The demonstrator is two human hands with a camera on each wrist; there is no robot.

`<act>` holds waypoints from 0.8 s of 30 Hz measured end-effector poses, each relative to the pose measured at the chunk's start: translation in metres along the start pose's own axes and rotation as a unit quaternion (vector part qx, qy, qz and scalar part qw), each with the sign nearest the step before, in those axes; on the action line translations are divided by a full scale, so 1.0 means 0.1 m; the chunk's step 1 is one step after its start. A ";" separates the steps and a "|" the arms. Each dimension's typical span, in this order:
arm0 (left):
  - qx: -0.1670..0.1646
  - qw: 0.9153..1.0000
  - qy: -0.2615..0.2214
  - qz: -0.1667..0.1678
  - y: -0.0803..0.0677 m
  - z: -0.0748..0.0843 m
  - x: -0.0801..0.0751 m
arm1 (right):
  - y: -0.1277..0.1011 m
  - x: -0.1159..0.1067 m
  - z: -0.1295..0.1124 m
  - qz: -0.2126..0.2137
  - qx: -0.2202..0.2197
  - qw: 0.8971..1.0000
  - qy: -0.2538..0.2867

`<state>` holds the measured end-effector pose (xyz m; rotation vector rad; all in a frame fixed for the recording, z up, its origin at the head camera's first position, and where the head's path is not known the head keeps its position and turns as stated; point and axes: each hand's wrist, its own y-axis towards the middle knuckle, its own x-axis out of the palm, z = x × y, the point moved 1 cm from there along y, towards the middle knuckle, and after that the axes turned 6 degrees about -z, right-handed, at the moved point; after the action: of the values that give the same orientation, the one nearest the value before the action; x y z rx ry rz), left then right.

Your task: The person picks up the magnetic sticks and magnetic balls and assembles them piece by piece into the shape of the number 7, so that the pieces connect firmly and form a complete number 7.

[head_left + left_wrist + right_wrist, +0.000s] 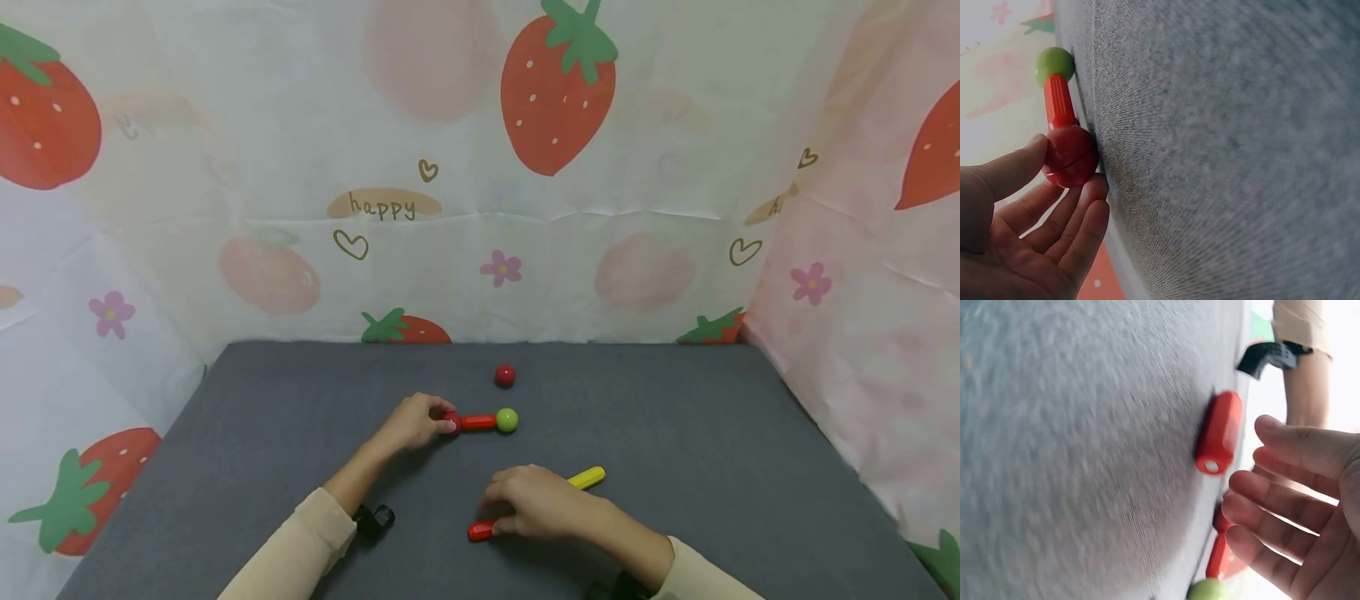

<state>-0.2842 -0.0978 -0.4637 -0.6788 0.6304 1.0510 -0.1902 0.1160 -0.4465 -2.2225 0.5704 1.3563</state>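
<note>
My left hand [441, 418] pinches a red ball [452, 423] between thumb and fingertips at the middle of the grey mat [675, 433]. The ball is joined to a short red stick [478, 422] ending in a green ball [507, 420]. The left wrist view shows that grip closely: red ball [1071, 156], stick [1059, 103], green ball [1054, 64]. My right hand [498, 512] hovers palm-down over a loose red stick [480, 530]. In the right wrist view its fingers [1285, 475] are straight and just clear of that stick [1219, 431].
A loose red ball [505, 376] lies beyond the joined piece. A yellow stick [587, 477] pokes out behind my right hand. Strawberry-print cloth walls [480, 208] enclose the mat at the back and both sides. A black wrist mount [373, 520] sits on my left forearm.
</note>
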 end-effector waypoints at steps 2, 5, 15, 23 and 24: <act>-0.001 1.000 -0.001 0.000 0.00 0.00 0.00 | -0.03 -0.04 0.03 0.004 0.010 1.000 0.009; -0.001 1.000 0.000 -0.001 0.00 0.00 0.00 | -0.08 -0.08 0.09 0.018 0.020 0.999 0.023; -0.001 1.000 -0.004 -0.003 0.00 -0.01 -0.01 | -0.30 -0.20 0.36 0.054 0.051 0.996 0.051; -0.001 1.000 -0.004 -0.002 0.01 -0.02 0.00 | -0.45 -0.23 0.50 0.064 0.073 0.995 0.031; -0.002 1.000 -0.004 -0.002 0.01 -0.02 0.00 | -0.47 -0.23 0.52 0.065 0.076 0.995 0.028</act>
<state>-0.2853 -0.0987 -0.4650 -0.6791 0.6190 1.0504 -0.2098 0.1863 -0.4385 -2.1382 0.8219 1.2707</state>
